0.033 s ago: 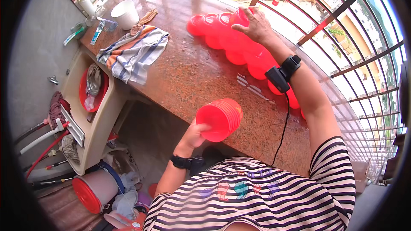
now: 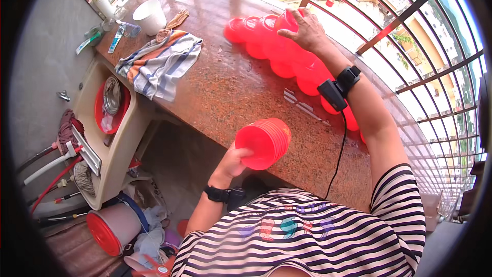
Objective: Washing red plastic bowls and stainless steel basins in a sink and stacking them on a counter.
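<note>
My left hand [image 2: 233, 162] grips a nested stack of red plastic cups [image 2: 262, 143], thumb inside the rim, just over the counter's near edge. The stack is tilted, its mouth turned toward the lower left. Across the counter, rows of upside-down red cups [image 2: 281, 51] are piled on one another along the window side. My right hand [image 2: 305, 28] reaches to the top of that pile, thumb and fingers spread around one red cup [image 2: 288, 19]. Part of this cup is hidden behind the hand. My right forearm covers some cups at the near end.
A striped cloth [image 2: 164, 61] and a white bucket [image 2: 150, 17] sit on the brown stone counter [image 2: 215, 90]. Left of it stands a beige sink [image 2: 128, 118] holding a red basin [image 2: 100, 110]. Window bars [image 2: 400, 25] border the far side. A black cable [image 2: 338, 161] hangs from my right wrist device.
</note>
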A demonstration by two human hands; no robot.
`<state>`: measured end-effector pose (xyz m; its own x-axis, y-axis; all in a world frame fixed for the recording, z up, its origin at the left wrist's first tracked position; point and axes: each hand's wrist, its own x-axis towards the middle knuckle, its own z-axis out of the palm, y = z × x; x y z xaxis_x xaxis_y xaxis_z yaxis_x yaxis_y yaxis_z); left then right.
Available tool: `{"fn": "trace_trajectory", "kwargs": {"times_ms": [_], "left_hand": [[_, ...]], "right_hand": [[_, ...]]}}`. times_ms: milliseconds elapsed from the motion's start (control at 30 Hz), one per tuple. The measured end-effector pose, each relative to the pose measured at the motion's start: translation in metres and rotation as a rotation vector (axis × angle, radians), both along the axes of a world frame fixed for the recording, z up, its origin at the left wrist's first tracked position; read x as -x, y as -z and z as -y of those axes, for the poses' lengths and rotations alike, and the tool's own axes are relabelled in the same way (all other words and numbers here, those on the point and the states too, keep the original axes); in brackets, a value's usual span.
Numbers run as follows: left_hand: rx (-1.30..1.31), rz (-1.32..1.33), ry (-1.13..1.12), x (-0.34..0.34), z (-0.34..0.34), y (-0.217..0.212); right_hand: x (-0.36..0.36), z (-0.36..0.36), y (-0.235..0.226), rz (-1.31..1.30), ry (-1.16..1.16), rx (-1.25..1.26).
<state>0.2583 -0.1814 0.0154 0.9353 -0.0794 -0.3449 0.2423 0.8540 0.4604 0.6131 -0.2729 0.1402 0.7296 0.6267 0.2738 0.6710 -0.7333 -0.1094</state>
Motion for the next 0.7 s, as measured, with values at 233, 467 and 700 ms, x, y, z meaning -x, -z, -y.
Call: {"fn": "trace_trajectory", "kwargs": {"times_ms": [233, 467, 700], "left_hand": [[-0.015, 0.003, 0.048, -0.016, 0.002, -0.004], [0.011, 0.077, 0.105, -0.038, 0.011, -0.021], [-0.063, 0.157, 0.222, -0.059, 0.031, -0.028]], "right_hand": [[0.02, 0.016, -0.013, 0.16, 0.043, -0.053], [0.153, 0.098, 0.002, -0.444, -0.262, -0.518], [0.193, 0.144, 0.03, -1.978, -0.095, -1.132]]}}
